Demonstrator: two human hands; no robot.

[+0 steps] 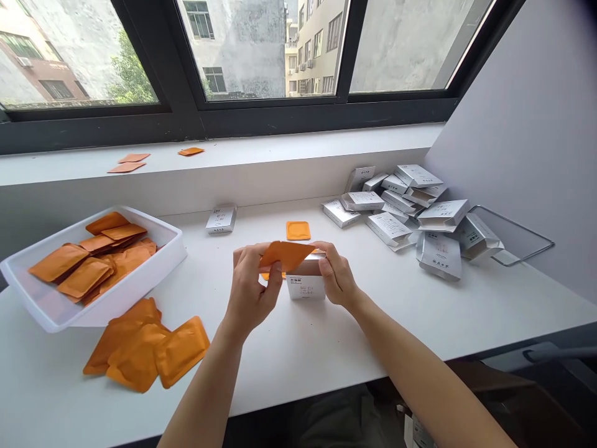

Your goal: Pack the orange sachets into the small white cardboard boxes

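Note:
My left hand [252,289] pinches a flat orange sachet [285,255] by its edge, above a small white carton [305,285]. My right hand [336,274] grips that carton at its right side and top, and its fingertips sit close to the sachet's far corner. A second orange piece [265,275] shows low behind my left fingers, partly hidden. One more orange sachet [298,230] lies flat on the white table just beyond the carton.
A white tray [175,246] of orange sachets stands at left, with more sachets [140,348] heaped beside it. Several white cartons [405,208] lie scattered at right near a wire frame [517,233]. One carton [221,219] stands alone. Two orange sachets [128,163] lie on the windowsill.

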